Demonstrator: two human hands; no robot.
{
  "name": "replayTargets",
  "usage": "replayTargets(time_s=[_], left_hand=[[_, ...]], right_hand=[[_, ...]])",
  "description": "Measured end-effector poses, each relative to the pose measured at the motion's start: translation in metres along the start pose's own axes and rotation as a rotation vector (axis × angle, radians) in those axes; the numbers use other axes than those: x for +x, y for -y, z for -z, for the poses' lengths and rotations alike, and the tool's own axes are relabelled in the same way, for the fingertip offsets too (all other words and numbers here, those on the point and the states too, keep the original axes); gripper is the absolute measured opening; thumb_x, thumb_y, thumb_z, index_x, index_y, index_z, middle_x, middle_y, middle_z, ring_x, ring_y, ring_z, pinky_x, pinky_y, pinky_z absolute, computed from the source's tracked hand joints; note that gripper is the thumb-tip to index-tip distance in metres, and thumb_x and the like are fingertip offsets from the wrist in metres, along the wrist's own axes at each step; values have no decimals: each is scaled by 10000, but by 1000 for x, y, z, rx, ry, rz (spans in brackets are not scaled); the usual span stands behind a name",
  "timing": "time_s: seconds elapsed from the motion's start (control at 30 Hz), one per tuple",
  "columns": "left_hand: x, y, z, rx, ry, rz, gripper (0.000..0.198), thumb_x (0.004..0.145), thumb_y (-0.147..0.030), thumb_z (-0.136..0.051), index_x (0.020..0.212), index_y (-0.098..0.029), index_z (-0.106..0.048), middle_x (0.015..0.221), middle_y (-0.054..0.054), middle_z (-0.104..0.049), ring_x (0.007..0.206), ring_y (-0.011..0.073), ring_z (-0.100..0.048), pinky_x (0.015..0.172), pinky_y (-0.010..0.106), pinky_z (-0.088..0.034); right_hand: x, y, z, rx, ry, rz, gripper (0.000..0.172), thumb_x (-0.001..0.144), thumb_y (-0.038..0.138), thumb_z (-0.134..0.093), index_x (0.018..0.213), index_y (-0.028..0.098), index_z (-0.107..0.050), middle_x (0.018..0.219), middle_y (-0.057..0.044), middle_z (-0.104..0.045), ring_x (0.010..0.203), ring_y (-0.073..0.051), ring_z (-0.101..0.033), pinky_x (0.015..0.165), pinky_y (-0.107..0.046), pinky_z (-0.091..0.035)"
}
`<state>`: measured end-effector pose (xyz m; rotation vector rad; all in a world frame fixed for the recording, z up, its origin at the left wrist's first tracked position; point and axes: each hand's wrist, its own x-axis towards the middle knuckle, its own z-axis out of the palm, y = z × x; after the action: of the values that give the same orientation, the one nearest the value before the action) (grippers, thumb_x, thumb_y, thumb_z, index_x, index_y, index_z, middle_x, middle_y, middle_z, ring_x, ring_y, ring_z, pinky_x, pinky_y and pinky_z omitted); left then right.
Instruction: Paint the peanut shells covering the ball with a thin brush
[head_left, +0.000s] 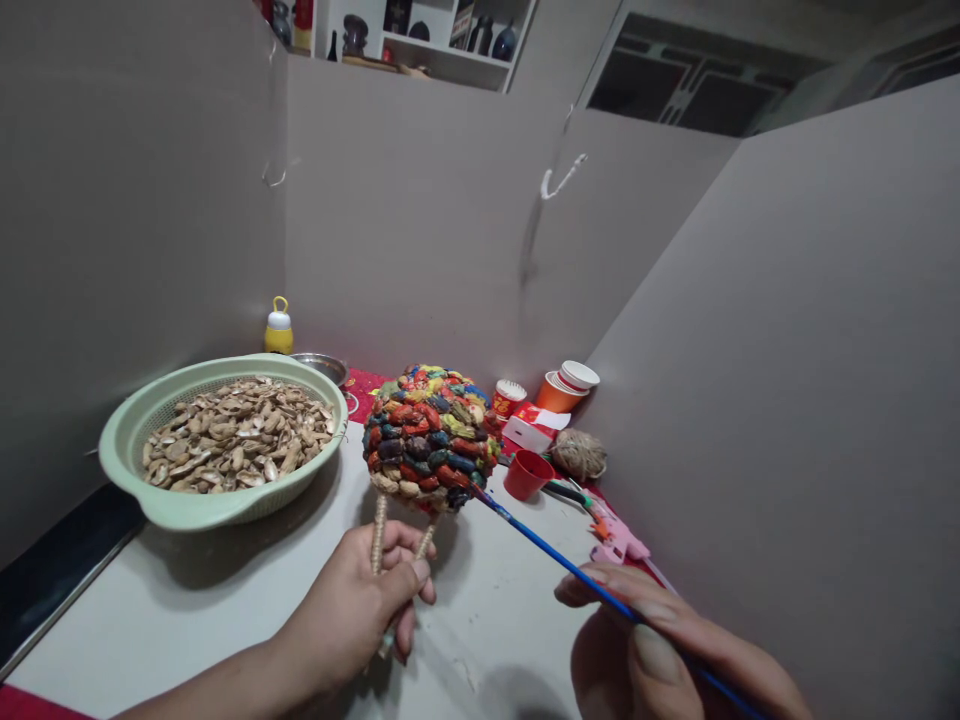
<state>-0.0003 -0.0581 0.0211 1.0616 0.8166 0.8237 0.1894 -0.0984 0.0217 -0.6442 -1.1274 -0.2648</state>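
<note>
A rounded object (pixel 431 435) covered in painted peanut shells, in red, blue, green, yellow and dark tones, stands on twine-wrapped legs above the white table. Its lowest shells look unpainted. My left hand (pixel 367 600) is closed round the legs beneath it. In my right hand (pixel 660 640), at the lower right, a thin blue paintbrush (pixel 559 555) is pinched between thumb and fingers. The brush tip touches or nearly touches the object's lower right edge, beside a dark shell.
Peanut shells fill a green colander (pixel 120 470) at the left. Behind it are a yellow bottle (pixel 279 332) and a metal bowl (pixel 322 367). At right stand a red cup (pixel 528 475), paper cups (pixel 561 392), a twine ball (pixel 579 454) and a pink glue gun (pixel 622 537).
</note>
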Motion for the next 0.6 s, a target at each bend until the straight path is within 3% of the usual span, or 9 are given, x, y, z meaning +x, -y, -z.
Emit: replayTargets(time_s=[0.1, 0.33, 0.6], left_hand=[[0, -1, -1, -23, 33, 39, 408, 748, -504, -766, 895, -156, -610, 711, 6, -697, 377, 56, -477, 402, 205, -334], [0, -2, -1, -26, -26, 41, 434, 742, -499, -747, 964, -174, -562, 601, -62, -605, 362, 58, -407, 376, 201, -327], [-1, -4, -1, -51, -30, 68, 460, 709, -454, -749, 1017, -158, -579, 590, -73, -587, 366, 57, -405, 369, 199, -329]], right_hand=[[1, 1, -2, 3, 16, 3, 78, 866, 130, -729, 933, 166, -746, 815, -22, -774, 664, -187, -734, 538, -341, -611], [-3, 2, -5, 31, 139, 9, 105, 887, 82, -695, 955, 148, -741, 808, -13, -767, 643, -168, -733, 583, -344, -626], [-13, -5, 3, -19, 64, 28, 146, 837, 59, -720, 959, 135, -737, 820, -41, -765, 666, -201, -731, 573, -376, -615]])
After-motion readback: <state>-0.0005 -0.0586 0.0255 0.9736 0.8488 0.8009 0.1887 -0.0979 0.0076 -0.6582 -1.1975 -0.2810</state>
